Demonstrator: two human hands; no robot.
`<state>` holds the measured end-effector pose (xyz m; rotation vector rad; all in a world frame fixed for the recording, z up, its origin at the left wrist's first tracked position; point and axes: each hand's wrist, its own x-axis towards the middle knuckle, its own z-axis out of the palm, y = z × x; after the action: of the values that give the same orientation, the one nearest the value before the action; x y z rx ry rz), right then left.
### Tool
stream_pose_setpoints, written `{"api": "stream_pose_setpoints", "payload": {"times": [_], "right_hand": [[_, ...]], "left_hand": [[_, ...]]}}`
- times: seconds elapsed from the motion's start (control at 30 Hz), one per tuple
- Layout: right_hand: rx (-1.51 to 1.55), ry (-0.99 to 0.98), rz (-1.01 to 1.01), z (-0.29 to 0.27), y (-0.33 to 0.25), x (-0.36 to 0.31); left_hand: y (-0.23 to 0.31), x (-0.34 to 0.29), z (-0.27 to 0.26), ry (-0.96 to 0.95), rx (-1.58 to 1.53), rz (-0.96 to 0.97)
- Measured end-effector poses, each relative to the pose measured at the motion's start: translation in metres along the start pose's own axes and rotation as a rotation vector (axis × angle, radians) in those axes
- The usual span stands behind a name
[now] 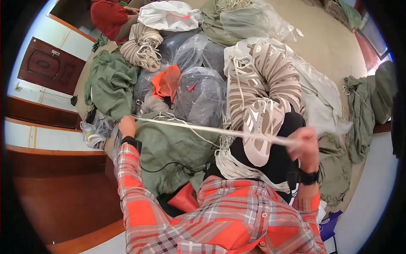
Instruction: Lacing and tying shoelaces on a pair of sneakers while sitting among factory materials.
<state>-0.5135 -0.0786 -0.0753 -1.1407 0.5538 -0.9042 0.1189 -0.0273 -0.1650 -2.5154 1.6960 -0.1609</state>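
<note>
A whitish shoelace (198, 126) is stretched taut across the view between my two hands. My left hand (127, 126) is closed round one end, above the green cloth. The other end is gripped by my right hand (304, 146), which is blurred by motion near my right knee. Below the lace, a beige and brown sneaker upper (259, 131) rests on my dark-trousered leg. A bundle of more off-white laces (237, 163) lies across my lap. Beyond it, many similar uppers (275, 72) are nested in curved rows on white plastic sheeting.
Clear plastic bags of dark contents (201, 91) stand ahead, beside an orange mesh bag (167, 82). Another curved stack of uppers (144, 46) is at far left. A person in red (109, 19) sits beyond it. Green sacks (112, 80) lie left; a brown wooden door (50, 65) is behind.
</note>
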Motion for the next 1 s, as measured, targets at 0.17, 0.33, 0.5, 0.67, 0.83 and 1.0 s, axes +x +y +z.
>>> {"api": "stream_pose_setpoints", "payload": {"times": [0.17,0.33,0.5,0.67,0.83,1.0], "right_hand": [[-0.66,-0.868,-0.191,0.136,0.006,0.027],[-0.821,-0.65,-0.062,0.113,0.054,0.031],[-0.799,0.108,0.363,0.022,0.044,0.046],[-0.81,0.153,0.414,0.022,0.043,0.039],[-0.581,0.153,0.587,0.029,0.036,0.04],[-0.013,0.117,0.616,0.011,0.047,0.031]], "left_hand": [[-0.023,0.069,-0.013,-0.046,-1.876,-0.5],[0.178,0.078,-0.066,-0.332,-1.741,0.051],[0.312,-0.033,-0.107,-0.789,-1.222,0.447],[0.368,-0.087,-0.1,-0.555,-1.122,0.689],[0.375,-0.1,-0.087,-0.273,-1.027,0.72],[0.387,-0.118,-0.097,0.06,-0.698,0.817]]}}
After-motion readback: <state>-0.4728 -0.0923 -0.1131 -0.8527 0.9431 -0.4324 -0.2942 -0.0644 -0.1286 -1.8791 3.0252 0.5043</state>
